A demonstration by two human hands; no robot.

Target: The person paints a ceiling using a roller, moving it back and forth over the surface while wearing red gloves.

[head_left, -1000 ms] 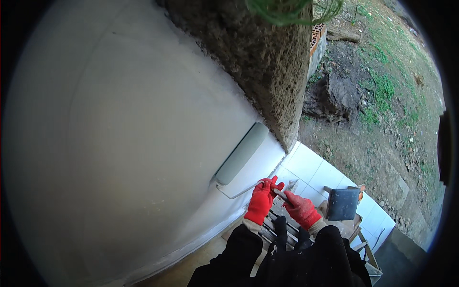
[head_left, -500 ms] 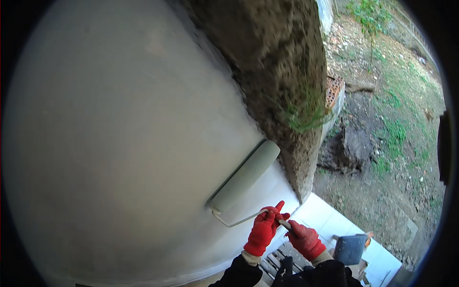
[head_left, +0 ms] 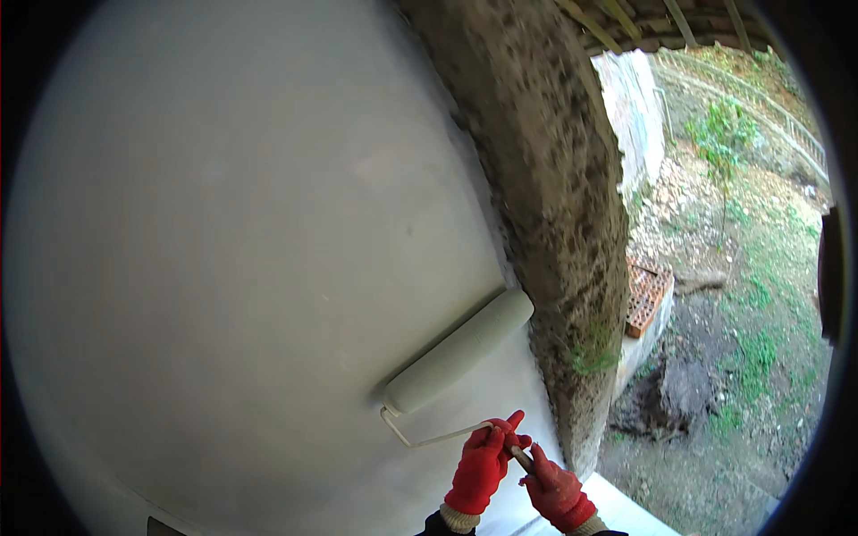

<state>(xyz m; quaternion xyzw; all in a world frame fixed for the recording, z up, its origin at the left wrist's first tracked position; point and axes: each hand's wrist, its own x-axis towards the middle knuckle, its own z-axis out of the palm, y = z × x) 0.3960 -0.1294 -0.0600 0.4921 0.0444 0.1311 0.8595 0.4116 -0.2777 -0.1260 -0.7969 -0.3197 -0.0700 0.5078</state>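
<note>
The right hand (head_left: 556,489), in a red glove, is curled round the handle (head_left: 521,459). The left hand (head_left: 478,469), gloved too, grips further up by the wire (head_left: 429,439), one finger poking out. The fat paint roller (head_left: 460,353) slants across the pale wall (head_left: 250,268), its far end beside the rough brown edge (head_left: 567,205).

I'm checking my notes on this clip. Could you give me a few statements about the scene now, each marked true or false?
1. The left hand and the right hand both hold the paint roller. True.
2. Both hands are bare. False: they wear red gloves.
3. The roller's sleeve lies on the ground. False: it is up at the pale wall.
4. A leafy green plant shows at the upper right. True.
5. The perforated orange brick appears left of the rough brown wall edge. False: it appears to its right.
</note>
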